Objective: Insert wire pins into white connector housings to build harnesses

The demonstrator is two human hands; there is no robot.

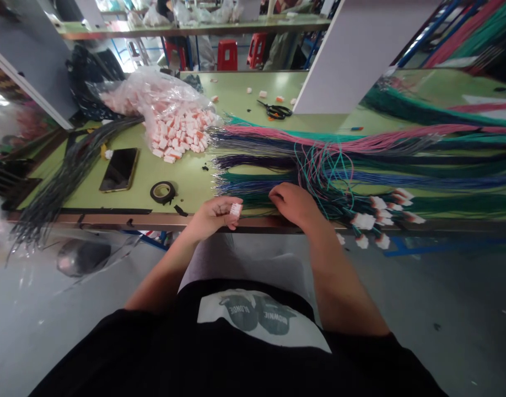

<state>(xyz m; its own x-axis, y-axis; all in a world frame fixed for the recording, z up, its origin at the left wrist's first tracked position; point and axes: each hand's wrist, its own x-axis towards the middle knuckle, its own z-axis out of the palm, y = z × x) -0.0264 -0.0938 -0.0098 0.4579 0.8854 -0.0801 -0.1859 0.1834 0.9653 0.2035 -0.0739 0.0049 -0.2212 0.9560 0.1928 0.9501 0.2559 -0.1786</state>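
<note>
Between the thumb and fingers of my left hand [214,216] is a small white plastic connector housing [235,210], held over the table's front edge. My right hand [293,203] rests on bundles of dark green wires [257,199], its fingers curled in; whether it pinches a wire cannot be made out. Bundles of blue wires [372,177] and pink wires [273,132] run across the table to the right, with bare terminal ends at the left. Beside my right forearm, several finished white connectors [364,221] with wires hang at the edge.
A plastic bag [154,91] spills white and orange housings [178,135] at the back left. Nearer lie a phone [119,170], a roll of black tape [162,192] and a grey wire bundle [71,165]. Black scissors [275,110] lie behind the wires, near a white post [352,55].
</note>
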